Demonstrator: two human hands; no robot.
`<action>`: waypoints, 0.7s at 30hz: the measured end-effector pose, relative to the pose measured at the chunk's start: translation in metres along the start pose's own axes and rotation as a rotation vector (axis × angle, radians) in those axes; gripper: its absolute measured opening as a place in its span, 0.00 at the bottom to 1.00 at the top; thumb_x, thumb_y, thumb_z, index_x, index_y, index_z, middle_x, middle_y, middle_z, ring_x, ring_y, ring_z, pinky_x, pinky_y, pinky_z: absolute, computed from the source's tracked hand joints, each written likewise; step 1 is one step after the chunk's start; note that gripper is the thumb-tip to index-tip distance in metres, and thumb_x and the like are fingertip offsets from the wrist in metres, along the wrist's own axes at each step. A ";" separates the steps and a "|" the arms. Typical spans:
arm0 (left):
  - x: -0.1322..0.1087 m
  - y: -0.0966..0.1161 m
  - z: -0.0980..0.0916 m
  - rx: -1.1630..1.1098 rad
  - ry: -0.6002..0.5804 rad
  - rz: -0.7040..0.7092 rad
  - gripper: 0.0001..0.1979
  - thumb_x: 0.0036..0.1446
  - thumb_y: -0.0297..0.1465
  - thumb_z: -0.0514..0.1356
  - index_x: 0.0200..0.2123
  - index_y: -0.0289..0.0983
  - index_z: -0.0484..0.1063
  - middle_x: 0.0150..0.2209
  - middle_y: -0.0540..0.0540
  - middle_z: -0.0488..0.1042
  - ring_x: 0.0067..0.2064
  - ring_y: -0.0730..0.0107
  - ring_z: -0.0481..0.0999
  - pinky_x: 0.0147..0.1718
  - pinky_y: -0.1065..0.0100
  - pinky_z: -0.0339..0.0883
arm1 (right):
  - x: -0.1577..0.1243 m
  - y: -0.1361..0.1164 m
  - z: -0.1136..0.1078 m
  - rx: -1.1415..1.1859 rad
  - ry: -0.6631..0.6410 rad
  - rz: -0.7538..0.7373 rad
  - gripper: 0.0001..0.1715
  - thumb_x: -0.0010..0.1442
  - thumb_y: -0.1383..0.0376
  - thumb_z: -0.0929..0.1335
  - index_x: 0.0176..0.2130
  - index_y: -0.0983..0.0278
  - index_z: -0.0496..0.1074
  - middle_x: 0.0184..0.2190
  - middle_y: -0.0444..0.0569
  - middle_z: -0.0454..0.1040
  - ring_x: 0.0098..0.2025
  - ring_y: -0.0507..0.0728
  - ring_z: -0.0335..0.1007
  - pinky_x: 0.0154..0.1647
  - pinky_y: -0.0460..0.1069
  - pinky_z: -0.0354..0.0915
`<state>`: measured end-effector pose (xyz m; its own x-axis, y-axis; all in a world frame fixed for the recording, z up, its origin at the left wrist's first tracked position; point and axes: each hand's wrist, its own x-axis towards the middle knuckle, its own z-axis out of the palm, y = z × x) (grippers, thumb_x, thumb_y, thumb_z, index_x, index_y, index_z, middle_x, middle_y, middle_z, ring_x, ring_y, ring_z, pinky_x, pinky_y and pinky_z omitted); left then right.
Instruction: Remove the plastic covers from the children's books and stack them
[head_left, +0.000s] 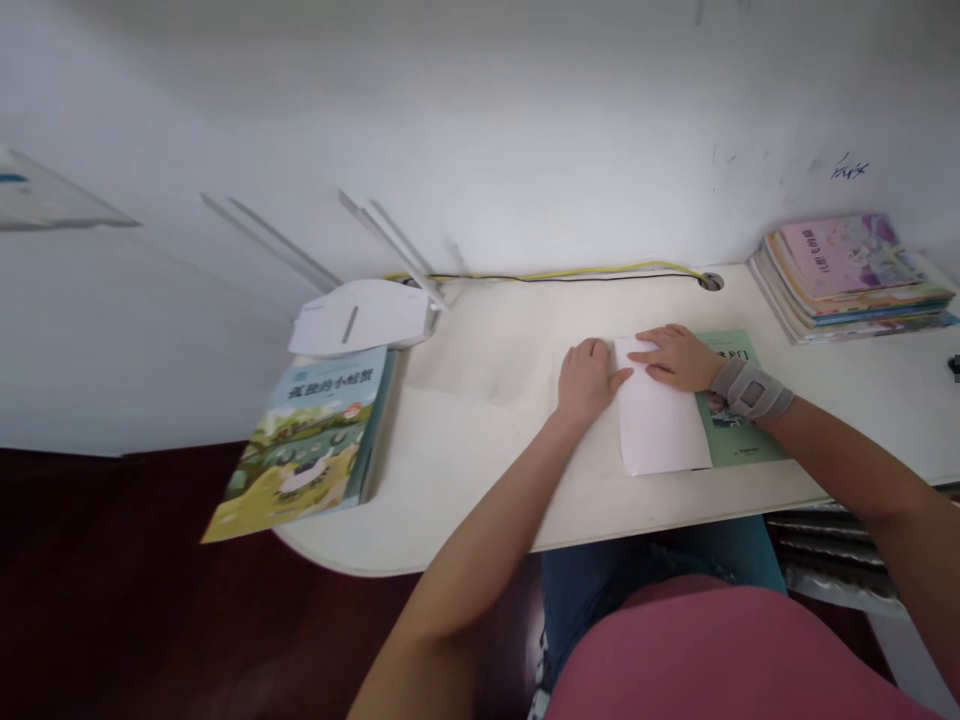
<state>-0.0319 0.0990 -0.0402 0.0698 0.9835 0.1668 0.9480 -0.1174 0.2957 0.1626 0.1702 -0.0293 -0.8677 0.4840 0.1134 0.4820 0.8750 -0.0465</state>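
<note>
A sheet of white paper (661,430) lies over the left part of a green-covered book (739,440) on the white desk. My right hand (679,358) rests on the upper part of the paper with its fingers spread, and a grey band (752,388) wraps that wrist. At the paper's left edge is my left hand (587,380), its fingers bent down on the desk and its thumb held apart, touching the edge. Neither hand grips anything that I can see. Paper and right hand hide much of the book's cover.
A white router (364,315) with raised antennas stands at the back left. In front of it, a blue-and-yellow picture book (307,435) overhangs the desk's left edge. Several stacked books (847,265) sit at the right. Yellow and black cables (570,273) run along the wall.
</note>
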 end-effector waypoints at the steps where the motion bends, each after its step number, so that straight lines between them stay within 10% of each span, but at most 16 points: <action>1: 0.001 -0.001 0.001 -0.016 0.005 -0.006 0.18 0.58 0.42 0.57 0.43 0.33 0.69 0.46 0.38 0.72 0.48 0.56 0.71 0.50 0.58 0.63 | 0.000 0.000 0.000 0.002 -0.001 0.002 0.23 0.63 0.63 0.59 0.54 0.60 0.71 0.57 0.59 0.66 0.57 0.63 0.61 0.56 0.61 0.52; 16: -0.005 0.006 0.007 -0.036 0.080 0.034 0.13 0.63 0.34 0.49 0.40 0.35 0.70 0.52 0.38 0.69 0.56 0.59 0.66 0.57 0.53 0.56 | 0.005 -0.009 -0.003 -0.128 -0.086 0.053 0.27 0.66 0.59 0.57 0.62 0.61 0.61 0.63 0.63 0.57 0.60 0.66 0.58 0.54 0.61 0.55; 21: -0.009 0.006 0.014 -0.059 0.055 0.052 0.31 0.60 0.46 0.51 0.58 0.29 0.57 0.62 0.28 0.57 0.64 0.48 0.55 0.59 0.45 0.49 | 0.012 -0.012 -0.002 -0.184 -0.169 0.092 0.32 0.66 0.53 0.56 0.65 0.64 0.54 0.65 0.65 0.52 0.64 0.70 0.52 0.56 0.66 0.53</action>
<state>-0.0228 0.0914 -0.0535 0.1001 0.9669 0.2348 0.9237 -0.1780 0.3394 0.1465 0.1659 -0.0252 -0.8198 0.5704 -0.0510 0.5604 0.8173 0.1341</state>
